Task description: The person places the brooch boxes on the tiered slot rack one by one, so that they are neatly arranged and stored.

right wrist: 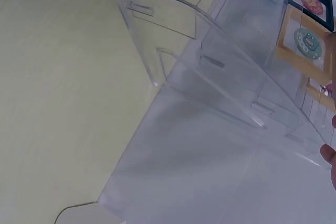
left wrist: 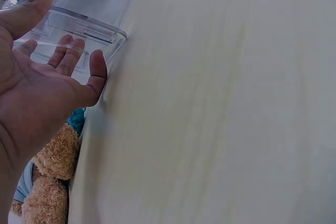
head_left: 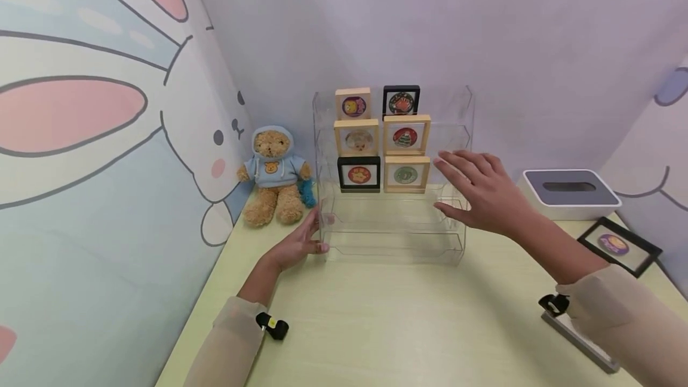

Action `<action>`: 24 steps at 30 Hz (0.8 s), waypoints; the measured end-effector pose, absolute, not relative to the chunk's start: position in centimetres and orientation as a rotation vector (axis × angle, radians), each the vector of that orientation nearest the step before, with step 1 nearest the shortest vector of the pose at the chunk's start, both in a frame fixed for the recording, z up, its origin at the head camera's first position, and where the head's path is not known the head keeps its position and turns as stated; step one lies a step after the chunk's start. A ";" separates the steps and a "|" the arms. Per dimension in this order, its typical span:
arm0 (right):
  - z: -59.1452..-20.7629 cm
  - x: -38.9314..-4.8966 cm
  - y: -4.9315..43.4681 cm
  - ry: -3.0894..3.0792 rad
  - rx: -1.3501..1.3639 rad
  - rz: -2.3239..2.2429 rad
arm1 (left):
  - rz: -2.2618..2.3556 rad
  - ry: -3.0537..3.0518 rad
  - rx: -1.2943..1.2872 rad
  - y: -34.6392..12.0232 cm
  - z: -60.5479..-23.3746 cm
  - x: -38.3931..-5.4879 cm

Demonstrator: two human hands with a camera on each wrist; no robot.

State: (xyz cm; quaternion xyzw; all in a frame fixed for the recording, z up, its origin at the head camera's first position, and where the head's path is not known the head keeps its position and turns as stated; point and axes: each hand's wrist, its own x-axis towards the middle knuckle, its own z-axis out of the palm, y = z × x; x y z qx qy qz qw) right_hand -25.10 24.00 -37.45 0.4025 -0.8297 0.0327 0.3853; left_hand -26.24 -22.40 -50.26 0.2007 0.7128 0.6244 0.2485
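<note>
A clear acrylic tiered rack (head_left: 398, 243) stands on the table, bearing several small framed badges in two columns. Lowest among them are a black frame (head_left: 359, 175) with a red badge and a light wood frame (head_left: 407, 174) with a green badge, which also shows in the right wrist view. My left hand (head_left: 295, 246) is at the rack's lower left side, fingers spread, fingertips right at the clear side panel. Raised beside the rack's right side, my right hand (head_left: 481, 193) has straight fingers and holds nothing. Only its fingertips (right wrist: 328, 153) enter the right wrist view.
A teddy bear (head_left: 274, 175) in a blue hoodie sits left of the rack, against the wall. To the right are a white tissue box (head_left: 572, 193) and a black frame (head_left: 596, 233) lying flat. A grey-edged flat object (head_left: 583, 342) is partly hidden by my right sleeve.
</note>
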 end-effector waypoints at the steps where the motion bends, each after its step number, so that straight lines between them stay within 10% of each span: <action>1: -37.5 -24.8 24.4 -2.123 1.011 0.087 | 1.702 1.941 0.542 -22.4 -50.3 -26.2; 24: -42.3 -17.9 36.4 -2.599 0.638 0.240 | 1.699 1.943 0.569 -22.5 -50.4 -26.3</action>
